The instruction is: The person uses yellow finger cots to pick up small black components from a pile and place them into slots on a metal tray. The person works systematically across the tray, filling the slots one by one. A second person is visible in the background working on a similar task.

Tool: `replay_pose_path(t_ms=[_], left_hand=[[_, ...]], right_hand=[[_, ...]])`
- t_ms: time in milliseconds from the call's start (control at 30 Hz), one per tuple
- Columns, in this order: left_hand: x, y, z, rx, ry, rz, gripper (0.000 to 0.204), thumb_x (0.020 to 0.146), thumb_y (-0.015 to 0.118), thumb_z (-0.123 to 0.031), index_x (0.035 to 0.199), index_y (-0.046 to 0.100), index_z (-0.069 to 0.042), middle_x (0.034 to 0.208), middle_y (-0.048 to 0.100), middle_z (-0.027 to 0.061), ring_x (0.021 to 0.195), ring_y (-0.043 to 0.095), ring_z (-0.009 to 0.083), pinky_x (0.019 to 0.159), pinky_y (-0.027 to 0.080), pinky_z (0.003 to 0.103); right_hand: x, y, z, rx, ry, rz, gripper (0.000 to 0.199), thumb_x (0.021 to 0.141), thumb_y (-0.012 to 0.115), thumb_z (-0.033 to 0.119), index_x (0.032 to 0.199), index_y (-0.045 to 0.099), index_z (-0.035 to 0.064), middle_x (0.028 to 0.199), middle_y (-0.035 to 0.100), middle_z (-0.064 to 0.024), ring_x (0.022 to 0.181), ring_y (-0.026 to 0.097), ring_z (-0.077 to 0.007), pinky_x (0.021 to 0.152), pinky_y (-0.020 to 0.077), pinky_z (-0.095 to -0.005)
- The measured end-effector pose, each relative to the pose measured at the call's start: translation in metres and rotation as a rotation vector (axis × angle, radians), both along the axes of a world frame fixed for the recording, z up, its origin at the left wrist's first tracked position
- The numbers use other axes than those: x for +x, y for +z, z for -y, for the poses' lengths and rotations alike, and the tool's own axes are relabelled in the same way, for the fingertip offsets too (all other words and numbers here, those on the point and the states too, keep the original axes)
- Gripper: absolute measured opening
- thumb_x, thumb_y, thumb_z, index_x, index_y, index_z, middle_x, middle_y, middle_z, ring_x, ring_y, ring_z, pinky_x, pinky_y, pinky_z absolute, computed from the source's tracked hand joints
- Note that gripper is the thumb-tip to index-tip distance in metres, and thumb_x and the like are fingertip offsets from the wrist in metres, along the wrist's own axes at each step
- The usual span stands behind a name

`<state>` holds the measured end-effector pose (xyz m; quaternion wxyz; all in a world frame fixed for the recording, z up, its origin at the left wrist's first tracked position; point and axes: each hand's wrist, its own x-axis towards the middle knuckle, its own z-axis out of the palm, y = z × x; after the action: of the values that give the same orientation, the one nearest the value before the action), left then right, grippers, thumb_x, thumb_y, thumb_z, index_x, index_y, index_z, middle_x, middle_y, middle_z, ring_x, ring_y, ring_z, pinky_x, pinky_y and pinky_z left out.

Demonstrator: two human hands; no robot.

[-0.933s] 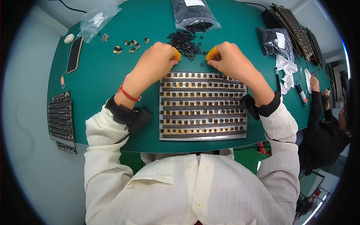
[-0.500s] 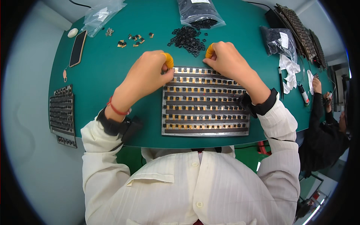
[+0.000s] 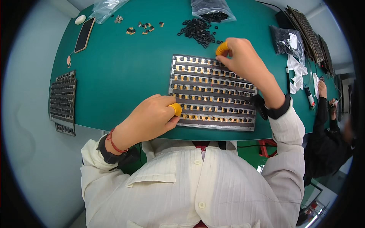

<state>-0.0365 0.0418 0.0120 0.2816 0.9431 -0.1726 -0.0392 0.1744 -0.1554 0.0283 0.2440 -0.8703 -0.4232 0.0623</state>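
A flat metal tray lies on the green table in front of me, carrying rows of small black square parts with gold-coloured tabs. At its near left corner, my left hand is closed, thumb and yellow-capped index finger bent over the tray's edge and end parts. What those fingertips hold, if anything, is hidden. Over the far edge, right of the middle, my right hand pinches with thumb and yellow-capped finger; anything between the tips is too small to make out. Just beyond it is a heap of loose black square parts.
An open bag of black parts lies behind the heap; a few gold-tabbed parts are scattered leftward. A phone and another filled tray are at left. At right are a filled bag, white tissue and a co-worker's hand.
My left hand has moved from the tray's far left corner to its near left corner. The right hand stays by the far edge. The whole view has shifted a little.
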Motion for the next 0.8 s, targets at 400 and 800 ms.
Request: replay_pose_path(t_ms=[400, 800], left_hand=[[-0.028, 0.001, 0.021, 0.259, 0.062, 0.013, 0.031, 0.085, 0.074, -0.021, 0.065, 0.064, 0.001, 0.066, 0.056, 0.0099, 0.060, 0.053, 0.0292, 0.061, 0.045, 0.038], [-0.005, 0.019, 0.015, 0.145, 0.102, -0.233, 0.035, 0.086, 0.072, -0.021, 0.064, 0.062, 0.005, 0.059, 0.055, 0.0137, 0.050, 0.053, 0.0316, 0.050, 0.042, 0.038]], right_hand=[[-0.110, 0.000, 0.125, 0.010, -0.082, -0.102, 0.015, 0.075, 0.075, 0.002, 0.086, 0.070, -0.0064, 0.086, 0.061, -0.0131, 0.081, 0.061, -0.0303, 0.069, 0.0506, -0.0388], [-0.133, -0.023, 0.128, 0.035, -0.154, -0.002, 0.013, 0.080, 0.074, 0.008, 0.078, 0.068, -0.0038, 0.075, 0.057, -0.0115, 0.072, 0.059, -0.0289, 0.063, 0.0497, -0.0380]])
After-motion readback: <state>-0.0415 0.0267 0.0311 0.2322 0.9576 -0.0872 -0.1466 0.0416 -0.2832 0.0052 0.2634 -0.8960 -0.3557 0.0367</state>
